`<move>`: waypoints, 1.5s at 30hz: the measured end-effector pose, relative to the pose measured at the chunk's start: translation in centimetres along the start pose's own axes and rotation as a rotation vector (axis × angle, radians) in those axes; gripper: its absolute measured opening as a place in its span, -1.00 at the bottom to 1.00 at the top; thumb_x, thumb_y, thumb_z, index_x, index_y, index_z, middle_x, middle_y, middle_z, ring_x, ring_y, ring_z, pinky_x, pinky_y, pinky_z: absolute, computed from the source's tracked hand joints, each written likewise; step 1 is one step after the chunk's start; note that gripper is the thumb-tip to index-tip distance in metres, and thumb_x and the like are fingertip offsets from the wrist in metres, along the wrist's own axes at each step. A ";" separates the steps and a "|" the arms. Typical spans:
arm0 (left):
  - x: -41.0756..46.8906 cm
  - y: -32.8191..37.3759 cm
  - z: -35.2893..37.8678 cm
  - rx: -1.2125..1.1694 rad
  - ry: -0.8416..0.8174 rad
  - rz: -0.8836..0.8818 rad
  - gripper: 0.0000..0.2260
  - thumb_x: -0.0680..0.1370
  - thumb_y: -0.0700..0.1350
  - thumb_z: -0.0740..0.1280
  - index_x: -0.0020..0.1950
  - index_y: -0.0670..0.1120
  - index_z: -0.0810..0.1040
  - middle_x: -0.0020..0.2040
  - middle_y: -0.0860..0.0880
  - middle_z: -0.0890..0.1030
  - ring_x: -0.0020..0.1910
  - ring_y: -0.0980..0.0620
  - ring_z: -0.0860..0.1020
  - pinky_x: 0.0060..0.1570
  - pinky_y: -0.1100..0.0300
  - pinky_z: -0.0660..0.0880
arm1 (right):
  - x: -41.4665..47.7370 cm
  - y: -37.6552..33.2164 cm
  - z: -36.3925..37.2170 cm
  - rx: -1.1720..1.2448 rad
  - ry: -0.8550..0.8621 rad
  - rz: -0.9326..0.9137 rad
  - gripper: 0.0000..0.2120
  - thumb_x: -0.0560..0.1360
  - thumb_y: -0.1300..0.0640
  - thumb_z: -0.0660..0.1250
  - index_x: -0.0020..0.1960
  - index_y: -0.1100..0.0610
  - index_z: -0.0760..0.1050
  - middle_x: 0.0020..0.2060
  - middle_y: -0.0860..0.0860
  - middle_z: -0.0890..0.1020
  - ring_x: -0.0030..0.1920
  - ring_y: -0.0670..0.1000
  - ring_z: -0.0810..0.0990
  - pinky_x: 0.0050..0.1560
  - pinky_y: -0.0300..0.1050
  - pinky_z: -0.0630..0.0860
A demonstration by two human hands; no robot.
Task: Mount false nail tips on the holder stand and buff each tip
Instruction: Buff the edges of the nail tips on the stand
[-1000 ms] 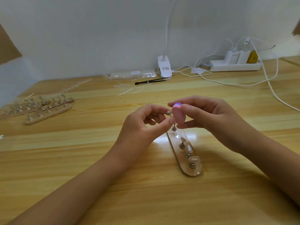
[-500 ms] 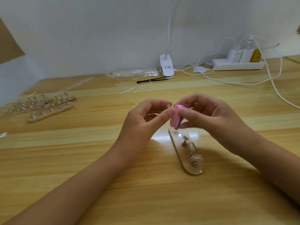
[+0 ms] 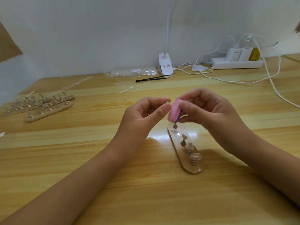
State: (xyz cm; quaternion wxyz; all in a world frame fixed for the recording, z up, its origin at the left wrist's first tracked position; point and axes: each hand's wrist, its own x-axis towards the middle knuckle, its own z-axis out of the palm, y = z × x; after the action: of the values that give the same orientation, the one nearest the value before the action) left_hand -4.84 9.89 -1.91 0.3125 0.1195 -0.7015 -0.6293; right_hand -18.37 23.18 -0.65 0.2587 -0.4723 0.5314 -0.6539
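Both hands are up above the far end of the holder stand (image 3: 194, 169), which lies on the wooden table (image 3: 162, 192) with its long axis running away from the person and slightly leftward. The left hand (image 3: 142, 117) has thumb and forefinger pinched on a small peg (image 3: 167, 102), the other fingers curled into the palm; whether a nail tip sits on that peg is hard to tell, as the fingertips cover it. The right hand (image 3: 209, 111) grips the pink and purple buffer block (image 3: 173, 111) between thumb and fingers, holding it nearly upright with the top leaning right, its lower end just above the stand's far peg. Here's what counts: the block's pink face is turned left and stands just to the right of the left fingertips, touching or close to it, so the pinched piece meets it sideways, and any stroke would likely run up and down the block's length. The right hand is the nearer of the two to the stand. Down on the stand, three clear nail tips (image 3: 195, 156) sit mounted on the pegs toward its near end. Well to the left of the stand lie spare stands (image 3: 48, 109); beyond it, by the wall, are a clip lamp (image 3: 165, 65) and a power strip (image 3: 237, 63).
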 end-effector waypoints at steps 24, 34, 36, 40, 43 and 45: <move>0.2 -0.1 -0.1 0.025 0.034 -0.003 -0.74 0.44 0.03 0.41 0.09 -0.02 0.65 -0.03 0.04 0.72 0.01 0.10 0.67 0.04 0.27 0.55 | 0.0 0.2 0.3 0.092 -0.021 0.080 -0.78 0.44 0.12 0.42 0.02 0.21 0.54 -0.07 0.13 0.72 0.00 0.09 0.71 0.00 -0.18 0.61; 0.0 -0.2 0.0 0.010 0.010 -0.020 -0.73 0.43 0.02 0.41 0.09 -0.02 0.65 -0.02 0.04 0.71 0.02 0.12 0.66 0.02 0.32 0.53 | -0.1 -0.1 0.2 0.117 -0.054 0.136 -0.78 0.45 0.14 0.40 0.02 0.25 0.52 -0.09 0.11 0.73 -0.03 0.07 0.72 -0.01 -0.21 0.61; 0.0 -0.2 0.0 0.015 0.012 -0.019 -0.73 0.43 0.03 0.41 0.10 -0.02 0.65 -0.02 0.04 0.71 0.02 0.11 0.66 0.02 0.29 0.54 | -0.2 0.1 0.4 0.083 -0.095 0.146 -0.77 0.45 0.16 0.40 0.03 0.27 0.51 -0.08 0.12 0.72 -0.02 0.08 0.72 0.00 -0.18 0.62; 0.1 -0.1 -0.1 0.013 0.029 -0.009 -0.73 0.42 0.02 0.42 0.09 -0.02 0.65 -0.05 0.10 0.71 -0.05 0.24 0.63 -0.01 0.38 0.50 | 0.1 -0.4 -0.1 0.200 0.098 0.078 -0.79 0.42 0.12 0.40 0.00 0.19 0.52 -0.13 0.05 0.73 -0.05 0.01 0.72 -0.04 -0.28 0.59; -0.1 -0.1 0.2 0.027 -0.002 -0.004 -0.72 0.43 0.00 0.40 0.10 -0.06 0.64 -0.12 0.15 0.70 -0.11 0.29 0.61 -0.05 0.42 0.49 | 0.2 -0.5 -0.4 0.229 0.109 0.083 -0.77 0.39 0.08 0.41 -0.01 0.16 0.52 -0.13 0.05 0.73 -0.05 0.01 0.72 -0.06 -0.30 0.59; -0.1 -0.1 0.3 0.023 -0.007 -0.008 -0.71 0.43 0.00 0.40 0.11 -0.07 0.64 -0.13 0.16 0.69 -0.11 0.29 0.61 -0.05 0.42 0.49 | 0.2 -0.6 -0.5 0.200 0.096 0.081 -0.75 0.38 0.07 0.42 -0.01 0.16 0.53 -0.13 0.05 0.73 -0.05 0.02 0.72 -0.06 -0.29 0.59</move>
State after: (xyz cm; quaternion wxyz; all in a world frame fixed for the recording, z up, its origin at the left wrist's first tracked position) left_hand -4.92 10.20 -2.04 0.3062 0.1237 -0.7093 -0.6228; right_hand -18.82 23.43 0.00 0.3052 -0.3904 0.4939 -0.7145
